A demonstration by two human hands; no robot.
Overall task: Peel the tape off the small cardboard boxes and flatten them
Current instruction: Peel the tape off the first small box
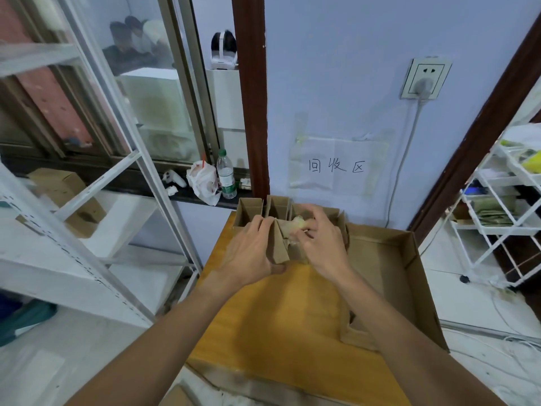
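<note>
— Left of the table?
— White metal shelving [87,171], one cardboard carton [58,189] on a shelf. On the windowsill behind: plastic bag [202,180], water bottle [226,174].

— Table's far edge?
— Wooden table [278,317]; a row of open small boxes [248,213] stands upright along the far edge.

— Hands?
— Left hand [248,253]: fingers curled round the left side of the held small cardboard box [279,247], thumb beneath, just above the tabletop near the far edge. Right hand [319,244]: fingertips pinching a crumpled strip of yellowish tape [295,225] at the box's top.

— Right side?
— Large shallow cardboard tray [389,259] over the table's right edge, a flattened cardboard piece [357,332] in its near corner. On the wall: handwritten paper sign [336,165], wall socket [426,80]. Far right: white wire rack [503,215].
</note>
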